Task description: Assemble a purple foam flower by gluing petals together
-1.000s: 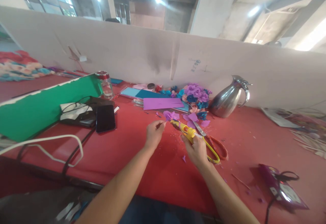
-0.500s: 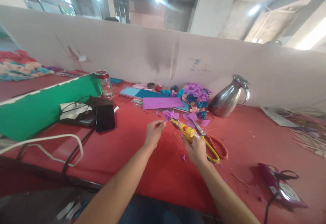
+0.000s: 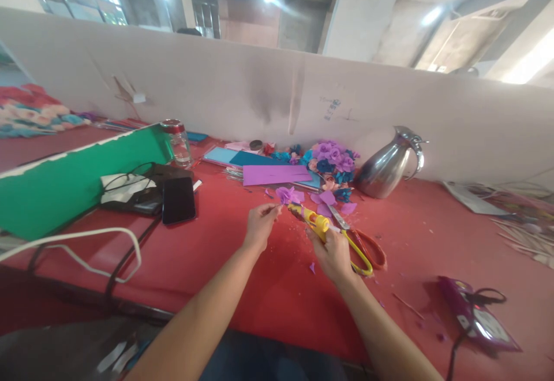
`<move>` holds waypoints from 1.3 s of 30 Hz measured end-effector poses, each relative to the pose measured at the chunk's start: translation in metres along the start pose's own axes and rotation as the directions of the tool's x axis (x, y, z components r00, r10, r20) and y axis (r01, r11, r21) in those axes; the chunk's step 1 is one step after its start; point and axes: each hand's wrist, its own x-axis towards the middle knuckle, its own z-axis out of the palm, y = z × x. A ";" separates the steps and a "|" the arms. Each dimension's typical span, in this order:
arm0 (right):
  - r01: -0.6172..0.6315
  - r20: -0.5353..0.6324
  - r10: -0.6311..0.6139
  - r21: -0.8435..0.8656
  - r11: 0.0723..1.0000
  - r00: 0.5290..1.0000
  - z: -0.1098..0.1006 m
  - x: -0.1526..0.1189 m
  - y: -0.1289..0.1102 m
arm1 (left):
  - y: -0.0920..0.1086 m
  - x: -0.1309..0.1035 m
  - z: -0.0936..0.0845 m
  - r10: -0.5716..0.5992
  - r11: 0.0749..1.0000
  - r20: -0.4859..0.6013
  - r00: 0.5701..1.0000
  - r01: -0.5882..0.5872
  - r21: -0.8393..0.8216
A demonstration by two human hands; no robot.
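Near the middle of the red counter [image 3: 242,288], the left hand [image 3: 259,225] still pinches the purple paper flower [image 3: 289,195] while the right hand [image 3: 333,251] stays wrapped around the yellow glue gun [image 3: 312,219], nozzle touching it, hardly moved.

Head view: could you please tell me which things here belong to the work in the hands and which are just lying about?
In use: left hand holding the purple paper flower by its stick; right hand gripping the yellow glue gun.

Lying about: scissors, phone, metal jug, glass jar, purple sheet, finished flowers.
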 end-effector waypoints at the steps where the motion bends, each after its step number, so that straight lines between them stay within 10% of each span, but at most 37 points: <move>1: 0.001 0.000 -0.001 0.003 1.000 1.000 0.000 0.000 0.000 | 0.001 0.000 0.000 -0.006 1.000 0.001 1.000 0.006 -0.001; 39: -0.002 -0.037 0.002 -0.001 1.000 0.999 -0.001 0.001 0.001 | 0.007 -0.002 0.002 -0.129 0.983 -0.001 0.992 0.128 -0.134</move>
